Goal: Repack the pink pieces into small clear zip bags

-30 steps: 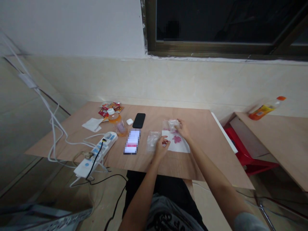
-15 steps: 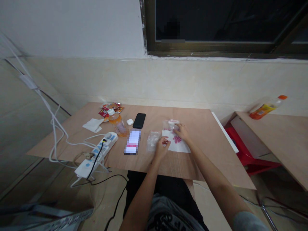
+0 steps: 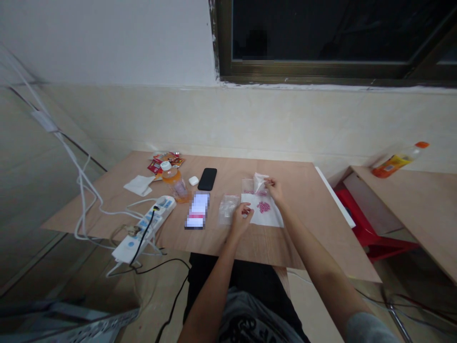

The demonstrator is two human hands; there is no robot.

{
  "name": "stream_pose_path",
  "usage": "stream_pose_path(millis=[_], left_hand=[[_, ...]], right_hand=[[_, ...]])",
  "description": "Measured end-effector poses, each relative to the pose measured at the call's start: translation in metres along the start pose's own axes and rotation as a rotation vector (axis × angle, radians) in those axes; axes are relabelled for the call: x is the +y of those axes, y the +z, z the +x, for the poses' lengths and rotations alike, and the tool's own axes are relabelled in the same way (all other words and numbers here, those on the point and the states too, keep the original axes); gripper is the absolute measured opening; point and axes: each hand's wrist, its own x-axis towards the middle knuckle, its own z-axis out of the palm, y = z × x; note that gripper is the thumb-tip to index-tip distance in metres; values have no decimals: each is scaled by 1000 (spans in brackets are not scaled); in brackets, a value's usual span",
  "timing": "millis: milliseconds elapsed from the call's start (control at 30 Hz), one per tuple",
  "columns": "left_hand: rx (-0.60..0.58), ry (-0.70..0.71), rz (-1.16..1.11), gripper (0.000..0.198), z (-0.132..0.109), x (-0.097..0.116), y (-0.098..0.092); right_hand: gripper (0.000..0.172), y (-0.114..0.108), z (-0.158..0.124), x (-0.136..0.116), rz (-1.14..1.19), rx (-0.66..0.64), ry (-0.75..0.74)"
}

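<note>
My right hand (image 3: 274, 189) pinches the raised top of a clear plastic bag (image 3: 260, 183), which stands just above the far edge of a white paper sheet (image 3: 271, 216). On that sheet lies a small pile of pink beads (image 3: 263, 206), close below my right fingertips. My left hand (image 3: 242, 215) rests curled at the sheet's left edge, with nothing visible in its fingers. Just left of it, a second clear plastic bag (image 3: 228, 208) lies flat on the table.
The wooden table (image 3: 221, 243) also holds a black phone (image 3: 207, 179), white earbud case (image 3: 193, 181), blurred card (image 3: 197, 210), plastic bottle (image 3: 172, 181), tissue (image 3: 139, 185), snack packets (image 3: 166, 162) and white power strip (image 3: 143, 228). Cables hang off its left side.
My right hand has lifted the top of the clear bag upward from the paper. My left hand has barely moved.
</note>
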Motion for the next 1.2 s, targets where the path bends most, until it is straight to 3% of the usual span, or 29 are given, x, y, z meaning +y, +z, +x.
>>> stream_pose_path(millis=[233,400,667,967,1200], left_hand=[[0,-7,-19,22,0,3,0],[-9,-16,-12,23,0,2,-1],[-24,-6,-12,22,2,0,0],[-17,68,76,20,-3,10,7],[277,88,146,22,-1,40,-8]], right_hand=[[33,-3,5,2,-37,72,49],[41,-20,-32,5,-134,199,41],[33,-33,-105,4,-101,221,53],[27,-32,-112,-3,-259,229,-32],[26,-33,-114,-4,-333,224,-39]])
